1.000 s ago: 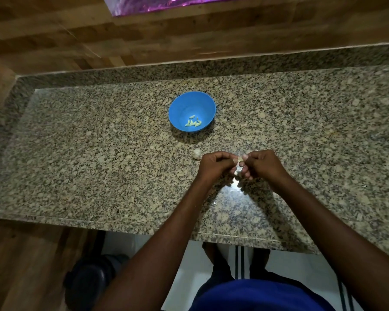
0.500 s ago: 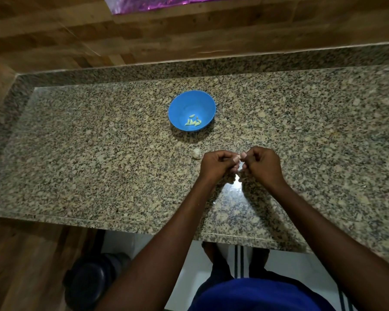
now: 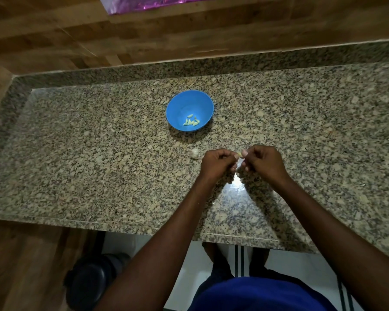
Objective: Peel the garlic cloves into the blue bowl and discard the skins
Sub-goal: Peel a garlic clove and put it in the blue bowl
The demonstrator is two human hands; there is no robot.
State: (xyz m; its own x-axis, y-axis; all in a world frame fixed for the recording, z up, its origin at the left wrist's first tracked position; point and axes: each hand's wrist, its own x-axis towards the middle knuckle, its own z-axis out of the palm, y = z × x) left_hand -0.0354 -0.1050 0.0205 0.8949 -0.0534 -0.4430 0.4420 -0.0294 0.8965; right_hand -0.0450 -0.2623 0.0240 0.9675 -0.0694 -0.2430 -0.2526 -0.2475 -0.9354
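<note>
Both hands meet above the speckled stone surface [image 3: 99, 167]; the left hand [image 3: 218, 163] and right hand [image 3: 264, 161] have their fingers curled, pinching one small garlic clove [image 3: 240, 154] between their tips; the blue bowl [image 3: 189, 110] stands just beyond, with several peeled cloves [image 3: 191, 121] inside; a pale garlic piece [image 3: 195, 153] lies just left of the left hand.

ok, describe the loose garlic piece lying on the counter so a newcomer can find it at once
Start at the blue bowl on the granite counter. Come toward the person from its near rim: the garlic piece lies alone on the stone, just left of the left hand. It is a pale whitish lump, outside the bowl, unlike the yellowish peeled cloves inside.
</note>
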